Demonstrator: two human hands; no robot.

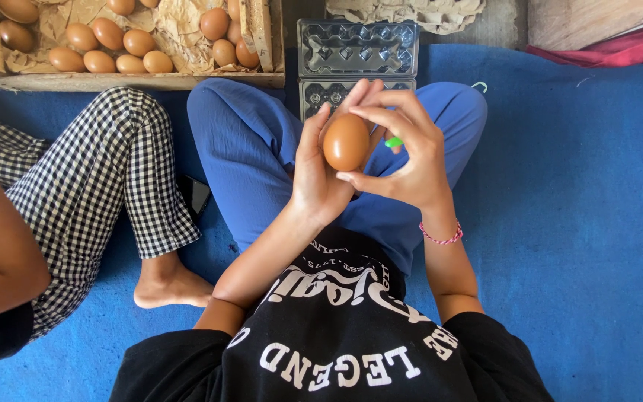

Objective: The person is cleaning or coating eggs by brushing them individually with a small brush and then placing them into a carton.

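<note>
Between the two raised hands, a brown egg (346,141) is standing with its long axis roughly upright; the left hand (320,170) is cupping it from behind while the right hand (403,152) is pinching it from the other side, both closed on it together. Just beyond the fingertips, a clear plastic egg tray (357,63) is lying open, and farther off to the left a wooden crate (135,80) is holding loose brown eggs (113,46) on paper.
</note>
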